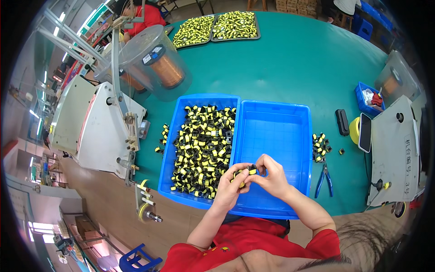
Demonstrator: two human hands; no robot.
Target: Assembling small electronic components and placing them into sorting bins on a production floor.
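My left hand is closed around a few small black bobbin coils wrapped in yellow tape, over the near part of the right blue tray. Pinched between the fingertips of my right hand is one such coil, close against those in the left. Fingers partly cover the coils, so their number cannot be told. Beside it, the left blue tray is heaped with loose coils of the same black and yellow kind.
More coils and blue-handled pliers lie right of the trays. Grey-white machines flank both sides, left and right. A phone-like device stands by the right machine. Two dark trays of coils sit at the far edge.
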